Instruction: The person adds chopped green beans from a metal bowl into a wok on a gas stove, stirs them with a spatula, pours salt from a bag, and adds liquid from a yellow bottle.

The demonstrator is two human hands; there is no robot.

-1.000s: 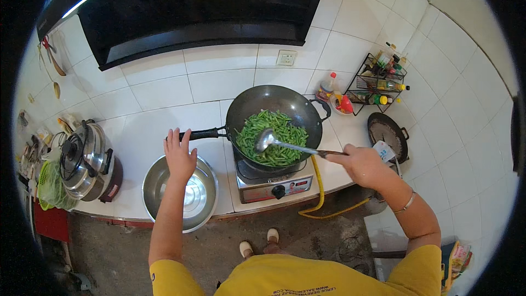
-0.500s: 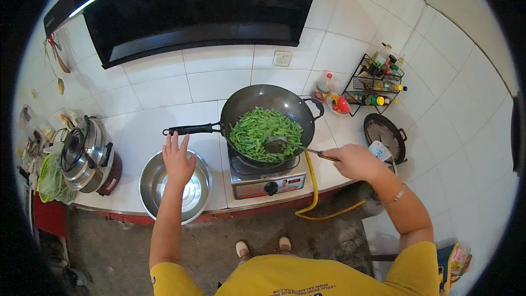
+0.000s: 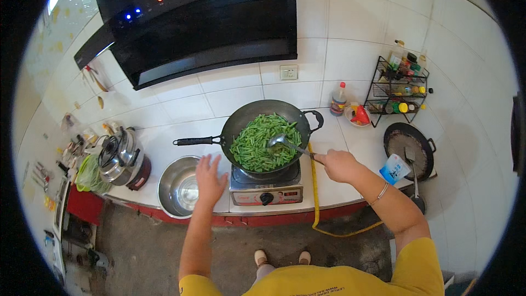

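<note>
Head view: green beans (image 3: 255, 145) lying in the wok (image 3: 274, 109) could be pushed over its rim if the ladle (image 3: 277, 139) were driven too hard; the wok could be shifted, its long handle (image 3: 196, 141) being unheld. The ladle's shaft is clasped by the right grip (image 3: 341, 165), elbow bent; the left grip (image 3: 210, 180) is held empty, fingers spread, over the basin's (image 3: 179, 183) right side.

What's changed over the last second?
The left hand, which overlapped the wok handle in view, now sits clear below it. The ladle bowl shifted right in the chopped greens. The view shifted too. The right hand still grips the ladle; the wok remains on the stove.
</note>
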